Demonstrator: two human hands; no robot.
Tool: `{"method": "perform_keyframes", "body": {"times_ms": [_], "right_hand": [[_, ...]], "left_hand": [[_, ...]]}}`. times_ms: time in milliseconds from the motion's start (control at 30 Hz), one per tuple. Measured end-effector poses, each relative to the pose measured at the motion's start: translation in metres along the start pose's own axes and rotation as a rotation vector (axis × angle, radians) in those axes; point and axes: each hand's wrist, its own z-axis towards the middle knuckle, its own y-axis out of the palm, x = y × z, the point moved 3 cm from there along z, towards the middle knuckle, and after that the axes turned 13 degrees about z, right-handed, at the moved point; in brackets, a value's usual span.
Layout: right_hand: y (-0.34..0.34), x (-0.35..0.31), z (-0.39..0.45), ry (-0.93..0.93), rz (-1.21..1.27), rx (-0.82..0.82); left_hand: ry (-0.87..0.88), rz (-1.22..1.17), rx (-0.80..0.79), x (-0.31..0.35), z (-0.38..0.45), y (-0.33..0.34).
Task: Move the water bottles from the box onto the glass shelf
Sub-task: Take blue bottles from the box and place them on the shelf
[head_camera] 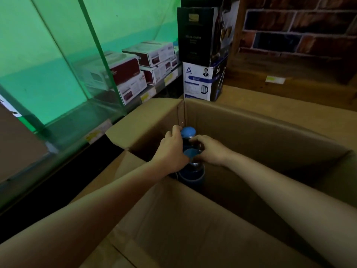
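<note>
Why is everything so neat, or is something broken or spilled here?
Nothing stands out. The cardboard box is open with its flaps folded out, and the two blue-capped water bottles stand upright inside it. The left hand and right hand grip them. No spill or damage shows.

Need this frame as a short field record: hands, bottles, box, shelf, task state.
left hand: left hand grips the far blue-capped bottle
right hand: right hand grips the near blue-capped bottle
bottles: both upright, inside the cardboard box, near its far left corner
box: open, flaps spread
glass shelf: glass shelf, left of the box; no bottles seen on it
beyond: stacked kettle boxes
task state: no bottle moved out yet
</note>
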Motion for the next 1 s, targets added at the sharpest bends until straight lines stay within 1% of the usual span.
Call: {"method": "perform_keyframes", "body": {"times_ms": [67,167,333,433,533,633,767,867,1000], "right_hand": [[0.008,0.006,0.007,0.000,-0.084,-0.035],[0.018,0.012,0.017,-0.012,-0.196,-0.063],[0.029,0.018,0.028,-0.014,-0.282,-0.157],[0.028,0.013,0.027,-0.027,-0.280,-0.138],[0.015,-0.001,0.019,-0.057,-0.246,-0.072],[-0.005,-0.023,0.005,-0.086,-0.256,0.001],[-0.031,-0.063,-0.025,-0.206,-0.302,0.139],[-0.043,-0.107,-0.048,-0.288,-0.303,0.199],[-0.043,-0.182,-0.087,-0.393,-0.285,0.199]], "left_hand": [[0.029,0.039,-0.004,0.000,0.001,0.003],[0.042,0.031,-0.006,0.000,0.002,0.006],[0.027,-0.012,-0.004,-0.002,0.001,0.005],[0.046,0.006,0.022,0.000,-0.002,0.004],[0.014,0.019,0.029,-0.001,-0.005,0.002],[-0.007,0.006,0.052,0.000,-0.009,-0.003],[0.003,-0.091,0.063,0.005,-0.020,-0.028],[0.080,-0.136,0.112,0.014,-0.033,-0.065],[0.113,-0.222,0.238,0.019,-0.065,-0.131]]}}
